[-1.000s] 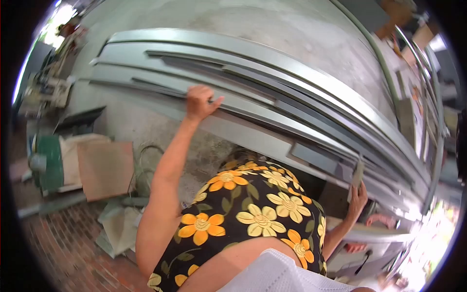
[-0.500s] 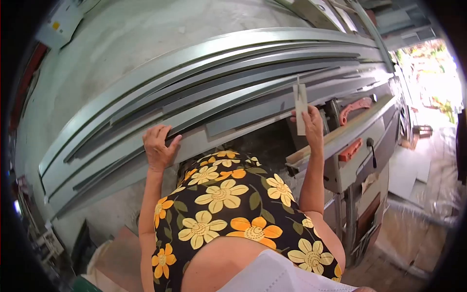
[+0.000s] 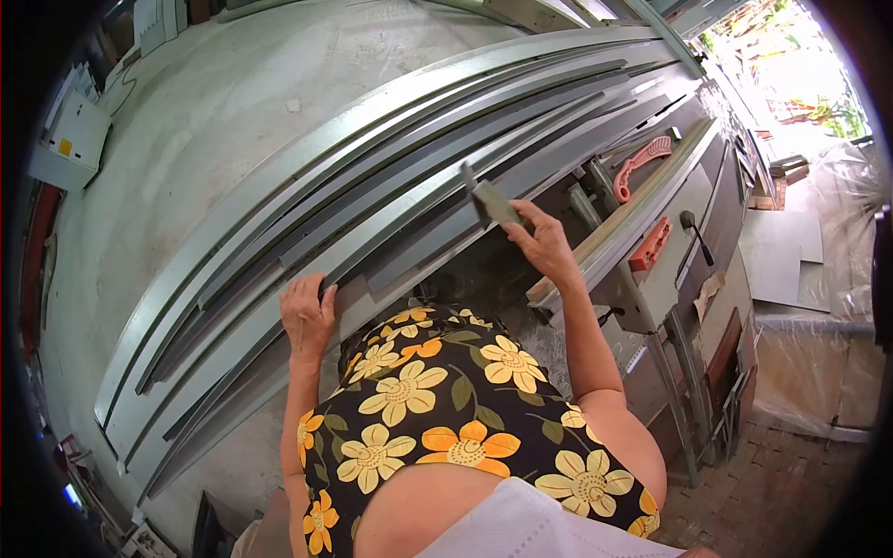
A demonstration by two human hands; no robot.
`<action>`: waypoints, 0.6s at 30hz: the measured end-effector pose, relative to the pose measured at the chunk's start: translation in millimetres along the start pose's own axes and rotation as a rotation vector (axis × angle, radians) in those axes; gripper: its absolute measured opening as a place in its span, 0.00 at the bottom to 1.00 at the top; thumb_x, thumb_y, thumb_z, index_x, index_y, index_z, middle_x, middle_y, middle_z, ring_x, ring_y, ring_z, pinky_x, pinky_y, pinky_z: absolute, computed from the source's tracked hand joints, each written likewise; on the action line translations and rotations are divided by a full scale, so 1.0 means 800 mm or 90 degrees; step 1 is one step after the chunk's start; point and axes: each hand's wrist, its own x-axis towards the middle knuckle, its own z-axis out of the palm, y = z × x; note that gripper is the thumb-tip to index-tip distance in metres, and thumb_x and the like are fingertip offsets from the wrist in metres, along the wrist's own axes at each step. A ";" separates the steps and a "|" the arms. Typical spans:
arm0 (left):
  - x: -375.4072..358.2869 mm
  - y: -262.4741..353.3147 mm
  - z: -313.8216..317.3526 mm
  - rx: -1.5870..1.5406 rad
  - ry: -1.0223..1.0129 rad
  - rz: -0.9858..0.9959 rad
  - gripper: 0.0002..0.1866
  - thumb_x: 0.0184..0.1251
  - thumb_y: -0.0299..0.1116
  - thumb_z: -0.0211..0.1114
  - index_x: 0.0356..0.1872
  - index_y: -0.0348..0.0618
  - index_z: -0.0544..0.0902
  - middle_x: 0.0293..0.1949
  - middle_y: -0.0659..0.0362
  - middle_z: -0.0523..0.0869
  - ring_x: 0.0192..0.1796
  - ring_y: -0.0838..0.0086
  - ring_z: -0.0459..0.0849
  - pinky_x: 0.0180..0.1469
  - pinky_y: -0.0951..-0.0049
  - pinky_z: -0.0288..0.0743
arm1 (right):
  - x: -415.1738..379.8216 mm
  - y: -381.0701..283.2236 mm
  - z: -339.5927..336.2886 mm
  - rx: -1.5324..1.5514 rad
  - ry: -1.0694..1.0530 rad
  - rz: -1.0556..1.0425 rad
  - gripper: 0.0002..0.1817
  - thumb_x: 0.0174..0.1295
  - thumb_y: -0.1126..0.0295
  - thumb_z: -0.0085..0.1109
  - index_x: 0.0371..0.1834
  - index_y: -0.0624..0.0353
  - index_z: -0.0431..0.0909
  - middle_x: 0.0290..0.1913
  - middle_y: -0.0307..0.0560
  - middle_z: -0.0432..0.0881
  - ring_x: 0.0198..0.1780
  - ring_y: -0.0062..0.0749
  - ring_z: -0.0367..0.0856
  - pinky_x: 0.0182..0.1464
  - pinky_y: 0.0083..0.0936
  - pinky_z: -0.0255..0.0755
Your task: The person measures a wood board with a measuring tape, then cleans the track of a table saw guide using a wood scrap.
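My left hand [image 3: 307,314] is at the near edge of the long strips, its fingers bent over a narrow grey strip [image 3: 402,234] and its thumb beside it. In my right hand [image 3: 542,244] is a flat pale block [image 3: 497,203] with a thin metal piece sticking out of its far end. The block is tilted to the left, and its metal end is over or against the strips; contact cannot be made out. More long grey strips [image 3: 419,130] lie side by side beyond both hands, on a pale board.
To my right stands a bench with a wooden edge [image 3: 642,209], a pink curved handle [image 3: 642,167], a red-orange piece [image 3: 650,244] and a black lever [image 3: 693,232]. Sheets and plastic-wrapped boxes [image 3: 809,372] are at the far right. A white cabinet [image 3: 70,139] stands at upper left.
My right hand has moved left with the block, which has gone from upright to tilted over the strips. My left hand's fingers have drawn closer together on the strip. The view has turned.
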 end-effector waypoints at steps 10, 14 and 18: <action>0.015 0.022 -0.041 -0.002 0.050 -0.003 0.14 0.55 0.37 0.74 0.39 0.42 0.82 0.35 0.56 0.85 0.38 0.61 0.82 0.42 0.64 0.68 | 0.004 -0.038 0.022 -0.119 -0.069 -0.102 0.20 0.59 0.71 0.64 0.56 0.52 0.79 0.50 0.49 0.84 0.50 0.44 0.82 0.54 0.30 0.74; 0.011 0.024 -0.049 0.009 0.054 0.002 0.14 0.55 0.37 0.74 0.38 0.42 0.82 0.35 0.56 0.85 0.38 0.62 0.83 0.42 0.65 0.68 | 0.017 -0.026 -0.007 -0.128 -0.010 -0.081 0.19 0.60 0.72 0.63 0.56 0.56 0.80 0.49 0.49 0.85 0.50 0.39 0.83 0.53 0.29 0.74; 0.008 0.027 -0.060 0.020 0.067 0.002 0.14 0.56 0.38 0.73 0.38 0.42 0.83 0.34 0.56 0.85 0.37 0.63 0.82 0.42 0.65 0.68 | 0.043 0.021 -0.049 -0.079 0.045 -0.071 0.18 0.62 0.73 0.62 0.56 0.62 0.79 0.44 0.45 0.85 0.43 0.26 0.82 0.48 0.24 0.75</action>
